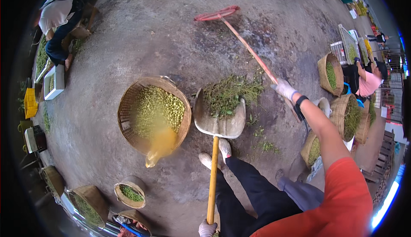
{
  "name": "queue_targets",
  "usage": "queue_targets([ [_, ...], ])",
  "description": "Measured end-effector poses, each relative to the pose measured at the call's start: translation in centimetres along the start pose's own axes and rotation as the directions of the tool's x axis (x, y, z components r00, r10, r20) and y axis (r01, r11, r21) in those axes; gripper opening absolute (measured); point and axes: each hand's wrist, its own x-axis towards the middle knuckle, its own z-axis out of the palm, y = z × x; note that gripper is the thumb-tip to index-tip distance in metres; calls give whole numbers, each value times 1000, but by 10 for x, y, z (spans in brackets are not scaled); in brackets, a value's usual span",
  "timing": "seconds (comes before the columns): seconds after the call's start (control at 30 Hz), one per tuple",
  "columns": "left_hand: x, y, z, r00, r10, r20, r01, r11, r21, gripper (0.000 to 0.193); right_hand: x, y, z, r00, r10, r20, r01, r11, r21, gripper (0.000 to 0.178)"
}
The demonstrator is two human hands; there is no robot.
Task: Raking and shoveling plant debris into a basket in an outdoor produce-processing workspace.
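Observation:
My gloved left hand (207, 228), at the lower edge, is closed round the end of the yellow wooden handle of a shovel (214, 164). The shovel's wide, worn blade lies on the floor ahead of my feet. A heap of green leaves and stems (231, 93) rests on the blade and spills past its far right side. My gloved right hand (284, 88) grips the handle of a long broom (246, 46). Its red head is far ahead on the floor, beyond the heap. Left of the shovel stands a big woven basket (124, 108) of small round green fruits.
A yellowish plastic sheet (163, 139) hangs over the basket's near rim. Loose sprigs (267, 146) lie right of the shovel. A person (64, 18) bends at far left by a white box (54, 82). Another person (369, 80) sits at right among baskets (329, 74). Someone's legs (302, 190) are beside mine.

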Motion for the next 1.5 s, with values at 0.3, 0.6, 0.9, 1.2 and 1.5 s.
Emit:
queue_targets([
  [0.3,26,-8,-12,970,-242,26,233,954,188,33,-202,199,52,954,35,298,71,938,-339,24],
  [0.6,25,14,-26,991,-130,-20,132,981,143,30,-438,219,-14,880,153,450,-3,948,-317,24],
  [0.9,-17,90,-55,997,20,-74,2,959,283,23,-365,214,-1,995,9,104,-7,1000,-20,22],
  [1.2,12,103,-81,993,120,-20,-104,922,372,23,-177,185,-22,975,205,90,-214,972,102,21],
  [1.5,11,-36,-150,999,-9,-30,23,877,480,26,-359,230,56,849,191,494,-383,865,325,9],
])
